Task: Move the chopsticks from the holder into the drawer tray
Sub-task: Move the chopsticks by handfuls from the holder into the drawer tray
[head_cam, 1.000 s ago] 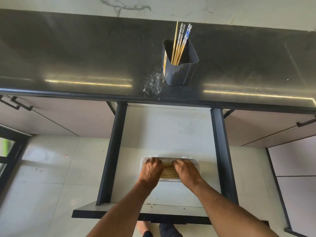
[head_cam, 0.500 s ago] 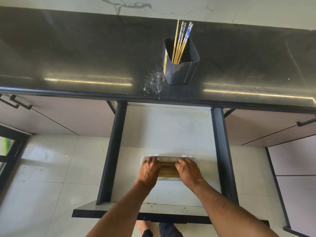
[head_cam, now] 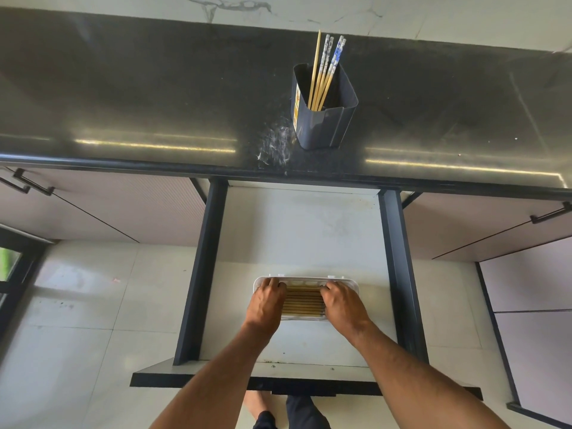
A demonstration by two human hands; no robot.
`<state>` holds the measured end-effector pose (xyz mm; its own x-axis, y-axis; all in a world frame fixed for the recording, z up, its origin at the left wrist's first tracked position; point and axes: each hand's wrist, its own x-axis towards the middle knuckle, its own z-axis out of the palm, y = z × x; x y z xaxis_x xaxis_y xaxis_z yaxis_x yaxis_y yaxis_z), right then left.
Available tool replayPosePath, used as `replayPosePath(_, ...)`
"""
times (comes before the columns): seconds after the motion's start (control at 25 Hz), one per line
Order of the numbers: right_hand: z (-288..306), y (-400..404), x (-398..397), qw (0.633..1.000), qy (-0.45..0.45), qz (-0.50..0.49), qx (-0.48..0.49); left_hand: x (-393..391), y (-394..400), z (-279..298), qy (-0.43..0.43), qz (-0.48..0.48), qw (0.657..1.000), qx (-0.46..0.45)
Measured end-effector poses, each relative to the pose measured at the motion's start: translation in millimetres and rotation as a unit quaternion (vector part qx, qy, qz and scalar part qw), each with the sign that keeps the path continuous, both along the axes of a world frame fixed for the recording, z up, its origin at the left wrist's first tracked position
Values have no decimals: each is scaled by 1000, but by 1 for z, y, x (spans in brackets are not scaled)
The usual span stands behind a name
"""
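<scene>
Change: left hand and right hand have barely moved, fingers pressing chopsticks in tray level.
Grip: neither clenched.
Remaining: holder chopsticks.

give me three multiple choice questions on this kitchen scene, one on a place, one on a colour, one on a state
1. Where does the holder stand?
A. on the dark countertop
B. inside the drawer
C. on the floor

2. What colour is the tray in the drawer?
A. red
B. white
C. black

3. What is the state of the holder?
A. tipped on its side
B. empty
C. upright with chopsticks in it

Answers:
1. A, it sits on the countertop, behind the open drawer.
2. B, its rim shows white around the chopsticks laid in it, where the left hand and right hand rest.
3. C, several sticks stand up out of its top.
</scene>
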<state>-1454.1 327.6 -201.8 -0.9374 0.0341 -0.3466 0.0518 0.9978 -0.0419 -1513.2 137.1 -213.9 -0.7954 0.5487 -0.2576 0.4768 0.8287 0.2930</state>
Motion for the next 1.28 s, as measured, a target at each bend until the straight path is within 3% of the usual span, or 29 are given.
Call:
replayPosePath(0.48,6,2,21,995,46,-40,-77,13,-7,3,4,4,1000,20)
replayPosePath(0.8,35,6,26,991,98,-47,-80,9,-13,25,98,-33,994,46)
replayPosePath(1.28,126,15,-28,967,240,-73,37,-58,7,121,270,-10,955,122)
